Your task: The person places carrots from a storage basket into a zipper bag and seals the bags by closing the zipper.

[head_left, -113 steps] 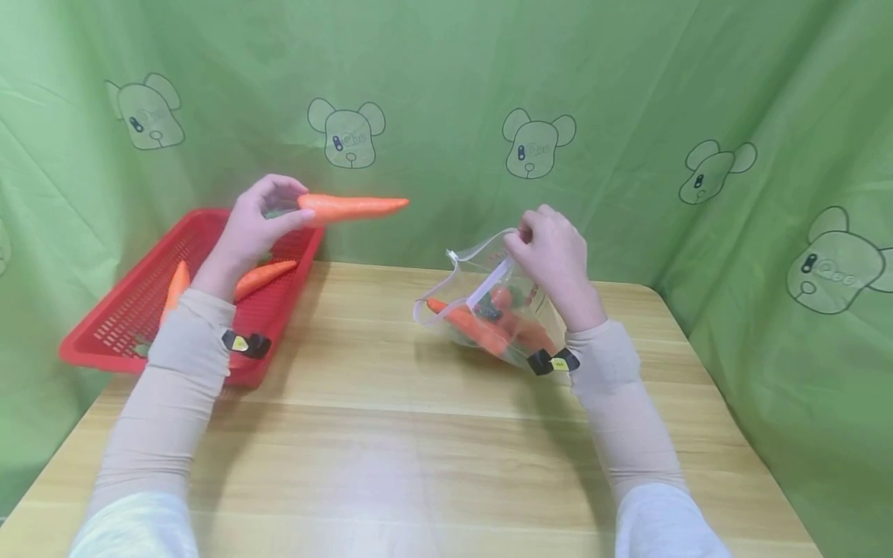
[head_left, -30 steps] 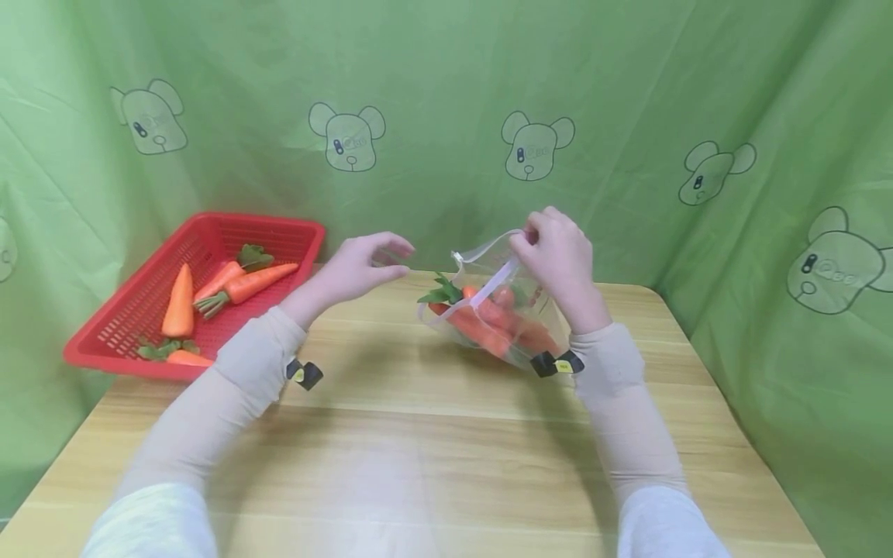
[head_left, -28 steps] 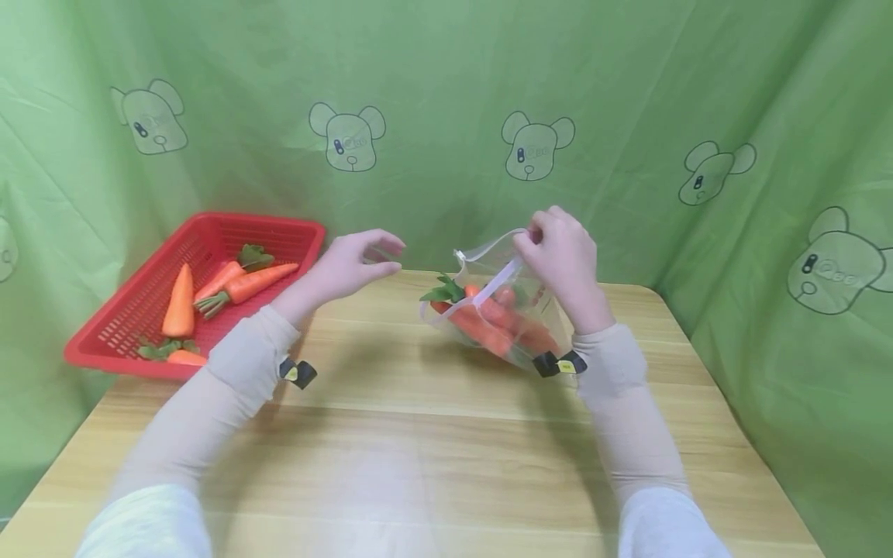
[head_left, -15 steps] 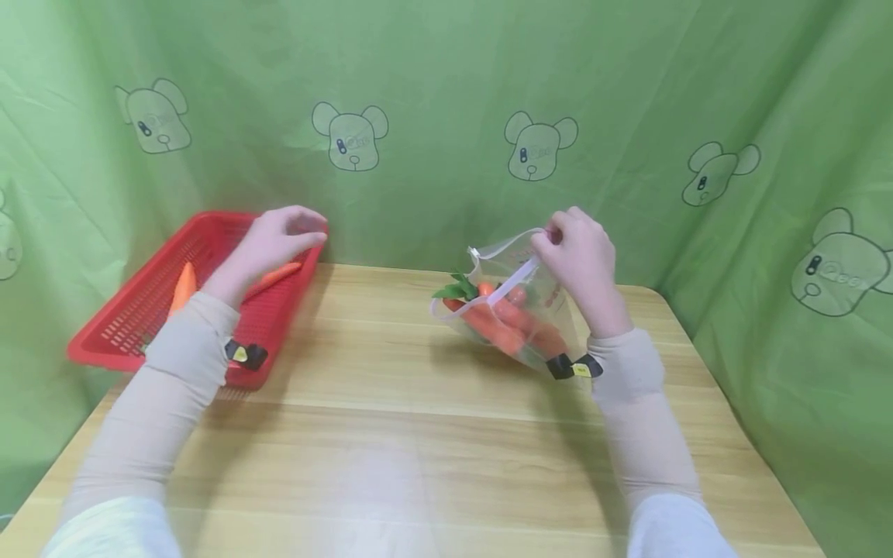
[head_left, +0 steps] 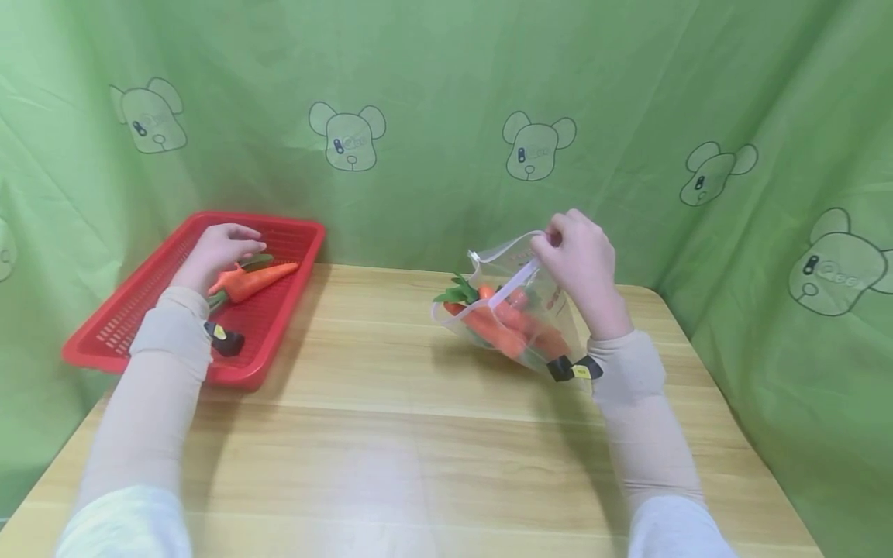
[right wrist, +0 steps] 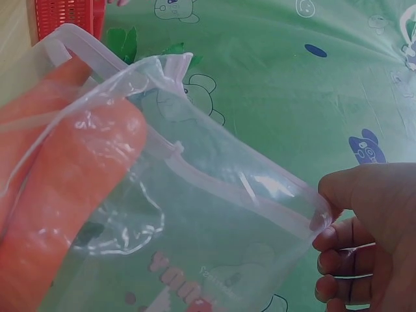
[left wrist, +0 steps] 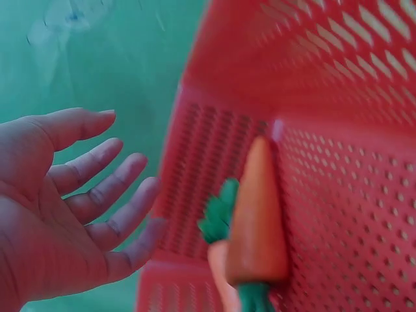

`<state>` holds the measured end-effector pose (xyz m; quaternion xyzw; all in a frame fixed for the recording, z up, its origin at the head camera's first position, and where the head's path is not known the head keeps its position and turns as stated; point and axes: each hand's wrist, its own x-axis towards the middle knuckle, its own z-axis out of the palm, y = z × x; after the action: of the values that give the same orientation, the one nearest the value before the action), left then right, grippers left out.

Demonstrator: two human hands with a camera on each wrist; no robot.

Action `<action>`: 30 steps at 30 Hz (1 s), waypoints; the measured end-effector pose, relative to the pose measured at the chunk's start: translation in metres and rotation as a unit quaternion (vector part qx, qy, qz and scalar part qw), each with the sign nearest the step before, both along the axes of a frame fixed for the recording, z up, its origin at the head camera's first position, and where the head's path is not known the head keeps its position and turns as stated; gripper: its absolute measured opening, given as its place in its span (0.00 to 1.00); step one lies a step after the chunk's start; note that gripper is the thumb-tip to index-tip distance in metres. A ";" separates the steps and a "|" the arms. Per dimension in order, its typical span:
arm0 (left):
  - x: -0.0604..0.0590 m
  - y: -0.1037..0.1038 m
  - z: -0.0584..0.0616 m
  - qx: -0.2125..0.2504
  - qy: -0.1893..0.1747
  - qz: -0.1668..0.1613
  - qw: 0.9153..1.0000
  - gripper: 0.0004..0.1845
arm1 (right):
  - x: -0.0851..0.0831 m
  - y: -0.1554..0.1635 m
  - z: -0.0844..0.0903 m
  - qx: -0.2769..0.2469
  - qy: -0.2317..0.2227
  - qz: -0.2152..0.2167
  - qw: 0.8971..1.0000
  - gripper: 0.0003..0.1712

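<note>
Several carrots already in zip bag [head_left: 519, 310] (mouth held open, right hand [head_left: 582, 260] pinching rim); left hand [head_left: 216, 252], fingers spread and empty, over basket carrots [head_left: 254, 280] left to bag.

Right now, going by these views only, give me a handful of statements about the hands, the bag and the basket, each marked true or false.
1. The right hand pinches the rim of the clear zip bag. True.
2. The bag is empty. False: orange carrots in the bag show through it, with green leaves at its mouth.
3. The left hand is over the red basket. True.
4. The left hand grips a carrot lifted high above the table. False: in the left wrist view its fingers are spread and hold nothing; the basket carrot lies in the basket.
5. The bag's mouth is zipped closed. False: the right wrist view shows its rim parted.
</note>
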<state>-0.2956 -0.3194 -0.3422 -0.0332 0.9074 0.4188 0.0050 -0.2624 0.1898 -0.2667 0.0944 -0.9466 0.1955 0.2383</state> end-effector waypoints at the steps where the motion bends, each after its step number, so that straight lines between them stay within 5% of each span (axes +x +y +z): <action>1: -0.001 -0.003 -0.003 0.002 0.002 0.007 1.000 0.27 | 0.000 0.000 0.000 0.000 -0.001 -0.001 1.000 0.10; 8: -0.002 -0.021 -0.022 0.005 0.000 0.053 0.999 0.28 | 0.000 -0.003 0.000 -0.002 0.000 0.001 1.000 0.10; 14: -0.002 -0.031 -0.033 0.015 -0.029 0.041 0.999 0.31 | 0.001 -0.005 0.001 -0.002 0.000 0.004 1.000 0.10; 30: 0.001 -0.038 -0.050 -0.072 -0.037 0.019 0.997 0.25 | -0.001 -0.008 -0.005 0.002 -0.003 0.009 1.000 0.10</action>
<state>-0.2949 -0.3576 -0.3925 -0.0660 0.9337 0.3509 0.0285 -0.2636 0.1815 -0.2716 0.1024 -0.9470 0.1959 0.2332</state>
